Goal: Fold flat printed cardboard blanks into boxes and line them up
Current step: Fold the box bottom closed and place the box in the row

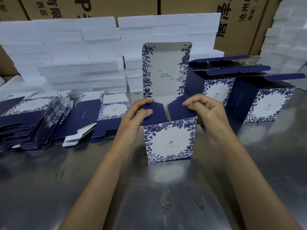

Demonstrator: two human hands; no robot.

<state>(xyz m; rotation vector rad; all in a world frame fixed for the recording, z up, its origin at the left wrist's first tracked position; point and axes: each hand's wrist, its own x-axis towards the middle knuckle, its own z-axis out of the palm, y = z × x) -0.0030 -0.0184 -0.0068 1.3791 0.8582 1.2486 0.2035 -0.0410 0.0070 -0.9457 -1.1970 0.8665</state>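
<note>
From the head camera, an upright blue-and-white floral printed cardboard box (169,140) stands on the brushed steel table (49,180), directly in front of the person, its tall lid panel (166,70) raised behind. The left hand (141,112) pinches the navy left side flap (153,113) between thumb and curled fingers, while the right hand (204,108) pinches the navy right side flap (181,108) in the same way; both flaps lean inward over the open top. The step in hand appears to be tucking the side flaps, so the next move probably calls for pressing them level and bringing the lid panel down over them without creasing it. Three folded boxes (264,102) with open tops stand in a row just to the right, two in front and one partly hidden behind. Two piles of flat printed blanks (33,118) lie to the left, their sheets too many to count. Stacked white foam blocks (66,55) and brown cartons (240,22) fill the background.
</note>
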